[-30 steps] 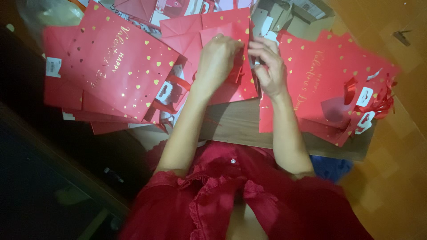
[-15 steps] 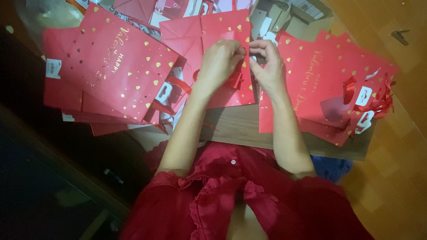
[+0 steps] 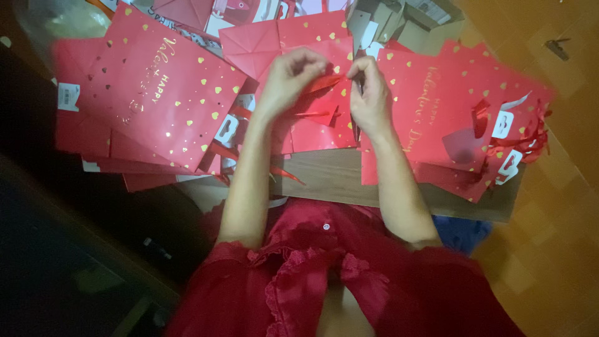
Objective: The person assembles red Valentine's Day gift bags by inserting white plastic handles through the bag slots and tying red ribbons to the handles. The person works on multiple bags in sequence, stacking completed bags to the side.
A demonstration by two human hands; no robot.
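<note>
Red ribbon (image 3: 329,82) pinched taut between left hand (image 3: 288,76) and right hand (image 3: 369,93) over flat red gift bag (image 3: 315,128) on worktop (image 3: 331,178) — handle-threading step judged underway; steady tension needed next.

Warm, dim indoor light falls from above, brightest on the red paper bags (image 3: 168,93) and both forearms. The left side sinks into near-black shadow. Gold hearts catch small glints. The picture is soft throughout, with smeared blur toward the edges and grainy dark areas
</note>
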